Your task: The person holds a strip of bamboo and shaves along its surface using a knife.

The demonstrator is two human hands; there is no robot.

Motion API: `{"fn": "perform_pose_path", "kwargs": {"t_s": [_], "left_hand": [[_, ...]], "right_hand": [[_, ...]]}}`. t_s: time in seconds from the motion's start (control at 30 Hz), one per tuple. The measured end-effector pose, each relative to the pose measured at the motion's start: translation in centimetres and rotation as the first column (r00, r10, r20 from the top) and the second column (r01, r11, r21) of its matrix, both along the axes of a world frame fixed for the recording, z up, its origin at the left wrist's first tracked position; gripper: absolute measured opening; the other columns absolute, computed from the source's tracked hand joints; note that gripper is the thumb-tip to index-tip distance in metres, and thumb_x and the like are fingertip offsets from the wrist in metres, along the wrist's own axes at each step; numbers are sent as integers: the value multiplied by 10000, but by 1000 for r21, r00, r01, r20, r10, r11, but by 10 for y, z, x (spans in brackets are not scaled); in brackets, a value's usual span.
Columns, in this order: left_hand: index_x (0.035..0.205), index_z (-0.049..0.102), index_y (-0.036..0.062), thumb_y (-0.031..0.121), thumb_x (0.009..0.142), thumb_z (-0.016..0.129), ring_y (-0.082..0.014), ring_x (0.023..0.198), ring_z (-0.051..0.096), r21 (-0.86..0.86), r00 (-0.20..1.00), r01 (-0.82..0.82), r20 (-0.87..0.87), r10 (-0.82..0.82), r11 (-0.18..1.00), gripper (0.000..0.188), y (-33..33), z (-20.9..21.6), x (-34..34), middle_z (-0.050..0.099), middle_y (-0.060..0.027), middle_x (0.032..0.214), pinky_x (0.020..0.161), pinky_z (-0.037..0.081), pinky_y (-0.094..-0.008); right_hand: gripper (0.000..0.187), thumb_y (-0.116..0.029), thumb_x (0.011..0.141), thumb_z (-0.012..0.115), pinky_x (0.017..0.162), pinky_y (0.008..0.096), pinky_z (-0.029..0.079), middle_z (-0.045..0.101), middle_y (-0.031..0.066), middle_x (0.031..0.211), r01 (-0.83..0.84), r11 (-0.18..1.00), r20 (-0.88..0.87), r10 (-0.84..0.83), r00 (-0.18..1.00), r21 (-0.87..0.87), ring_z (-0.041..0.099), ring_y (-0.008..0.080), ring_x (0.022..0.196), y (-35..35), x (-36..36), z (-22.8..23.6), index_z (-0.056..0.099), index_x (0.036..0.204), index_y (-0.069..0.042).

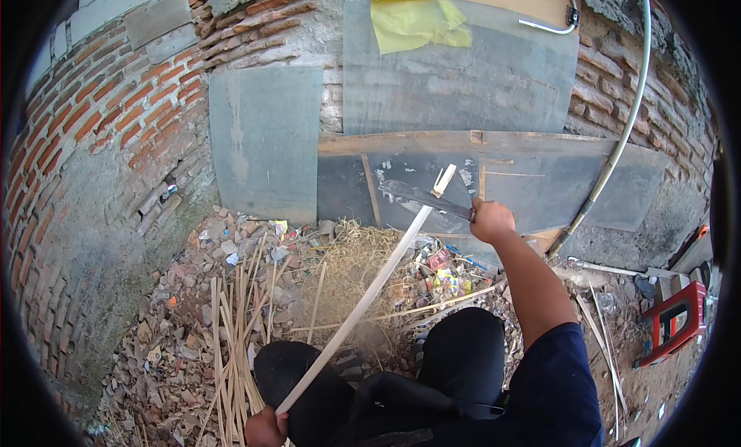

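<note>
My left hand (pixel 266 427), low in the view, is closed around the lower end of a long pale bamboo strip (pixel 357 306). The strip slants up and to the right, past my left knee. Its far end is split, with a short sliver standing apart. My right hand (pixel 492 220) grips the handle of a broad dark machete (pixel 423 196), arm stretched forward. The blade points left and lies across the strip just below the split; whether it is sunk into the bamboo I cannot tell.
A bundle of thin bamboo strips (pixel 235 339) lies on the rubble at my left. Curly shavings (pixel 359 266) and litter (pixel 448 281) are heaped ahead. Dark panels (pixel 532 181) lean against the brick wall, beside a slanting pipe (pixel 617 150). A red plastic stool (pixel 677 323) lies at far right.
</note>
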State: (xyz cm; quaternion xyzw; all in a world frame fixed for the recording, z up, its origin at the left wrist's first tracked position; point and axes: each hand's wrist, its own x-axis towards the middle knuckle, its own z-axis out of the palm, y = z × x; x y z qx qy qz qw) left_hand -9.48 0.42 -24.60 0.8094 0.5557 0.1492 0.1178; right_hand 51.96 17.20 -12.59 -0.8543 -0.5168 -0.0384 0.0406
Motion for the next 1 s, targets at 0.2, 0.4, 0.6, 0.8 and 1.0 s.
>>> {"fn": "perform_pose_path", "kwargs": {"t_s": [0.2,0.4,0.6,0.8,1.0], "left_hand": [[1013,610,11,389,996,468,-440,594,598,-69,999,-32,-17,31,997,404,-10,-4,-9,613,-235,697,513,470,-487],[1002,611,6,402,1001,451,-446,588,585,-57,1000,-21,16,22,998,427,-3,-3,-2,606,-242,705,508,460,-484],[1051,609,8,394,1003,449,-459,632,600,-99,997,5,72,2,995,421,-1,-3,-6,620,-245,735,536,472,-493],[1062,606,26,380,992,473,-484,655,595,-152,999,39,19,-37,988,384,2,6,-14,621,-241,739,563,477,-516],[978,593,21,371,974,501,-478,638,589,-177,997,51,65,-40,983,362,11,5,-11,611,-240,718,543,467,-522]], "right_hand": [[304,-221,759,641,852,461,541,708,193,967,-53,991,-444,102,890,122,676,372,964,-2,-4,-23,670,1031,-88],[369,-270,764,687,824,470,541,704,196,944,-70,975,-303,133,944,211,681,369,918,-17,-13,-27,656,1077,-78],[316,-285,776,696,747,489,545,702,145,850,-304,946,-126,317,940,112,686,366,843,-42,-47,-19,634,1027,-102],[217,-248,778,663,698,477,549,701,96,778,-642,757,192,653,732,-127,694,342,802,-39,-67,6,620,947,-120],[230,-207,774,626,750,477,555,709,137,873,-172,984,140,175,974,-39,692,341,851,-11,22,22,637,990,-129]]}}
